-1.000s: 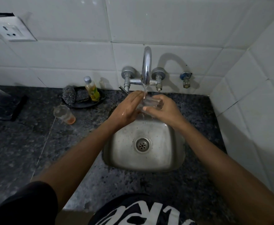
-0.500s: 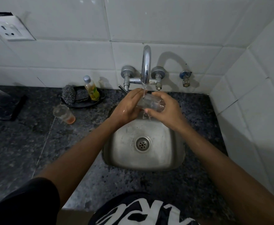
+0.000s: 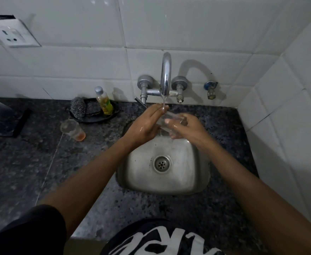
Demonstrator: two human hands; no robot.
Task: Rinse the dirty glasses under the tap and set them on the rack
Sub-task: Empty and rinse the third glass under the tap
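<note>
I see a glass under the running tap, at centre frame.
Both my hands hold the glass (image 3: 171, 119) over the sink (image 3: 193, 183): left hand (image 3: 147, 122) cupped around its near side, right hand (image 3: 185, 127) wrapped round it, beneath the tap (image 3: 166, 74). Another glass (image 3: 72, 129) stands on the surface (image 3: 31, 162), left of centre.

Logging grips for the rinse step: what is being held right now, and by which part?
A clear glass, tilted under the tap: right hand grips its side wall, left hand at its rim end.

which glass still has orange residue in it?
The glass on the counter, left of the sink. The glass under the tap, held in both hands, looks clear.
</note>
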